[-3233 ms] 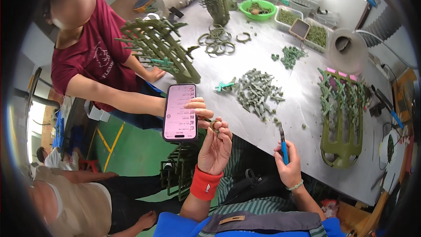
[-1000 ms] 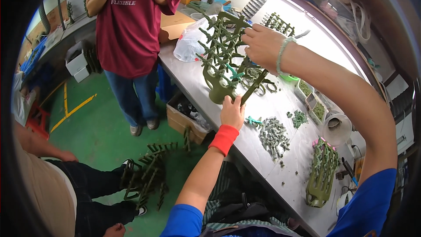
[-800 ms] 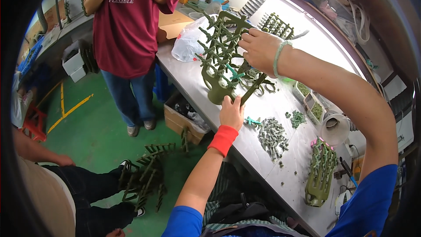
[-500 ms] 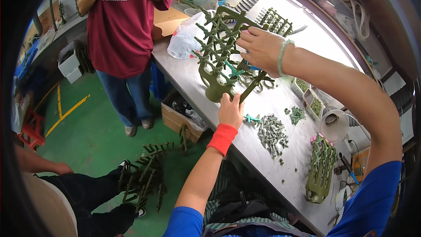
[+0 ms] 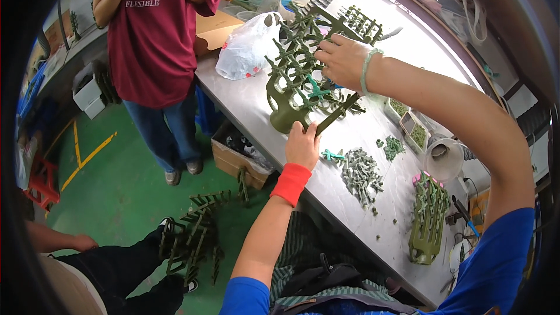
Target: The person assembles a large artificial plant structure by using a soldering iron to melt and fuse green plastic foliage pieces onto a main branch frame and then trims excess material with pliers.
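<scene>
An olive-green branched frame [image 5: 284,118] is held up tilted over the near left side of the table. It has a rounded cup-like end, long bars and many small star-shaped pieces. A brighter teal star-shaped piece [image 5: 315,88] sits among them. My left hand [image 5: 302,143], with a red wristband, is closed around the frame's lower end beside the cup. Over its upper right side, my right hand [image 5: 344,61], with a pale green bead bracelet, has its fingers curled on the bars. A bit of blue shows beneath the right palm; what it belongs to is hidden.
Loose grey-green pieces [image 5: 360,175], a small green heap [image 5: 393,149] and trays of green bits [image 5: 417,135] lie on the table. A second frame [image 5: 426,239] is near right. A person in maroon [image 5: 154,46] stands across; another's hand [image 5: 84,242] is left. Frames [image 5: 195,239] are near the floor.
The view has shifted slightly. The frame has tilted a little in my hands, its upper end leaning farther right. Both hands keep their hold.
</scene>
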The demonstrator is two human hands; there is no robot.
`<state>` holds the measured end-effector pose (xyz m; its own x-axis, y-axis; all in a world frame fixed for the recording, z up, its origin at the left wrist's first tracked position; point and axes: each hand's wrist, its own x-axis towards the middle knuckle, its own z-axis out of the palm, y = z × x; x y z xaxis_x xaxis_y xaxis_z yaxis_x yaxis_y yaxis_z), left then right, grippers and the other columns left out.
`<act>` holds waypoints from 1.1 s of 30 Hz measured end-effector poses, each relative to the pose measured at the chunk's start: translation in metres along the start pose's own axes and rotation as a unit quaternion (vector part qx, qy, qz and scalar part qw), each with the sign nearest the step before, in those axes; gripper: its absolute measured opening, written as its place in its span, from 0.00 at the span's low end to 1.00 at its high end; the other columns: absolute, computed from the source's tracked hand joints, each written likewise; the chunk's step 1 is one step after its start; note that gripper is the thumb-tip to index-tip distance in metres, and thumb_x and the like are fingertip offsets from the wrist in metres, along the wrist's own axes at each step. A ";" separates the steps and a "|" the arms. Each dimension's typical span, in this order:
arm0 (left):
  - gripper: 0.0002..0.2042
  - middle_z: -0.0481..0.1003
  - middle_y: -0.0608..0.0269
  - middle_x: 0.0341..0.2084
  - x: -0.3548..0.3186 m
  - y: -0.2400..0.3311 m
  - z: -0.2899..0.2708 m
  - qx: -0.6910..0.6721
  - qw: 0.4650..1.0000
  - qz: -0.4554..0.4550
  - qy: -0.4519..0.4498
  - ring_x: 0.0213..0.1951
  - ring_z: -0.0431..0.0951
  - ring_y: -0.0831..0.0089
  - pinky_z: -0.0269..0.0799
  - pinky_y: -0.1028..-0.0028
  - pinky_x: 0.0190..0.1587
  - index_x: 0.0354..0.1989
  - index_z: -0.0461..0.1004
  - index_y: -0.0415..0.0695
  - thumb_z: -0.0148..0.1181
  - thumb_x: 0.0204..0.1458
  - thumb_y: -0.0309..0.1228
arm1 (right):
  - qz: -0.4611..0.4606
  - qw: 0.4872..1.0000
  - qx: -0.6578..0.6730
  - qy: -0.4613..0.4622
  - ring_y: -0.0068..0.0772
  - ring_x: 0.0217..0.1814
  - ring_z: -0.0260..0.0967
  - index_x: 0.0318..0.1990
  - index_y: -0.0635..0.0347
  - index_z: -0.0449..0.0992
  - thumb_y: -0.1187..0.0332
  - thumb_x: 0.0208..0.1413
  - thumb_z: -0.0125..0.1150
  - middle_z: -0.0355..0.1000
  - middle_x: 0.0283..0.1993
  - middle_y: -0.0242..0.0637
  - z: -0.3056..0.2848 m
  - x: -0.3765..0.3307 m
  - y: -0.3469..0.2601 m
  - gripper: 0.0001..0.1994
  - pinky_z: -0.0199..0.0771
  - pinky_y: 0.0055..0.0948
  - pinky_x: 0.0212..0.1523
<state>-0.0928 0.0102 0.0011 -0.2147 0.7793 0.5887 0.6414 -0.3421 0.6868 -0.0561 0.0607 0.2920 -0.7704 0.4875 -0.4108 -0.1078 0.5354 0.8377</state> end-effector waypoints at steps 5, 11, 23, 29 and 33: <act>0.16 0.63 0.56 0.36 -0.006 -0.001 0.002 0.000 1.000 0.000 -0.006 0.36 0.72 0.54 0.72 0.58 0.35 0.52 0.73 0.50 0.63 0.54 0.32 | -0.008 0.995 0.042 -0.090 0.40 0.67 0.56 0.49 0.51 0.81 0.48 0.32 0.77 0.65 0.61 0.38 -0.014 -0.010 0.007 0.33 0.56 0.36 0.64; 0.17 0.63 0.55 0.35 -0.003 -0.001 0.000 -0.031 0.999 -0.019 0.008 0.32 0.74 0.54 0.72 0.59 0.33 0.53 0.72 0.51 0.63 0.54 0.31 | -0.007 1.000 0.024 -0.012 0.39 0.68 0.54 0.47 0.52 0.82 0.46 0.28 0.79 0.66 0.58 0.36 -0.002 0.003 0.003 0.34 0.55 0.37 0.64; 0.18 0.63 0.56 0.35 -0.001 -0.010 -0.006 -0.089 0.996 -0.021 0.007 0.34 0.72 0.55 0.71 0.59 0.34 0.54 0.70 0.50 0.64 0.55 0.33 | -0.015 1.000 0.003 -0.007 0.30 0.57 0.65 0.29 0.45 0.86 0.61 0.48 0.67 0.74 0.46 0.24 -0.032 0.023 -0.003 0.04 0.60 0.34 0.59; 0.17 0.64 0.57 0.36 -0.001 0.001 -0.023 -0.171 0.983 -0.060 0.028 0.34 0.68 0.61 0.68 0.63 0.36 0.53 0.70 0.43 0.63 0.58 0.35 | -0.021 0.998 -0.002 -0.057 0.31 0.57 0.66 0.31 0.43 0.86 0.63 0.51 0.63 0.75 0.48 0.20 -0.030 0.025 -0.007 0.05 0.60 0.34 0.59; 0.18 0.65 0.57 0.35 0.031 0.006 -0.042 -0.211 0.963 -0.075 0.152 0.38 0.67 0.63 0.66 0.65 0.41 0.52 0.70 0.40 0.63 0.58 0.36 | -0.014 0.998 -0.002 -0.056 0.32 0.60 0.66 0.32 0.43 0.86 0.63 0.52 0.63 0.76 0.50 0.20 -0.035 0.028 -0.008 0.06 0.60 0.35 0.60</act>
<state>-0.1268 0.0106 0.0412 -0.5284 0.6694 0.5223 0.2428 -0.4704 0.8484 -0.0987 0.0461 0.2858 -0.6915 0.5465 -0.4724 -0.1321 0.5473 0.8265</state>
